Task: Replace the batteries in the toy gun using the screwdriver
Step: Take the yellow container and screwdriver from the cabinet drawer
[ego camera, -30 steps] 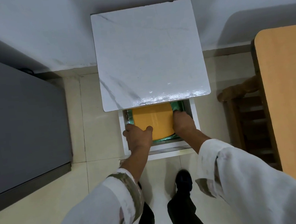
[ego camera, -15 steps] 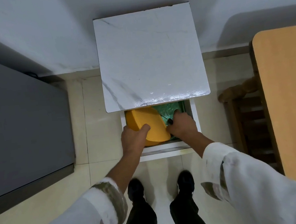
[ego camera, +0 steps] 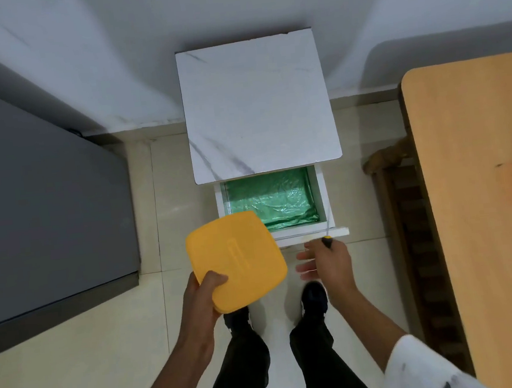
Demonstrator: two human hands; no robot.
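Left hand (ego camera: 200, 296) grips corner of yellow box (ego camera: 236, 260); embossed lid lettering unreadable. Right hand (ego camera: 327, 262), blurred, pinches screwdriver (ego camera: 327, 242), other fingers loosely spread; handle mostly hidden.

The box (ego camera: 237, 261) is plain yellow. The white drawer (ego camera: 322, 200) holds a crinkled green liner (ego camera: 272, 200). The stand top (ego camera: 255, 106) is white with grey marble veins. The screwdriver (ego camera: 327, 242) handle shows black and yellow. The table (ego camera: 484, 203) is orange-tan, the floor (ego camera: 76, 352) is cream, and the trousers (ego camera: 243, 367) are black.
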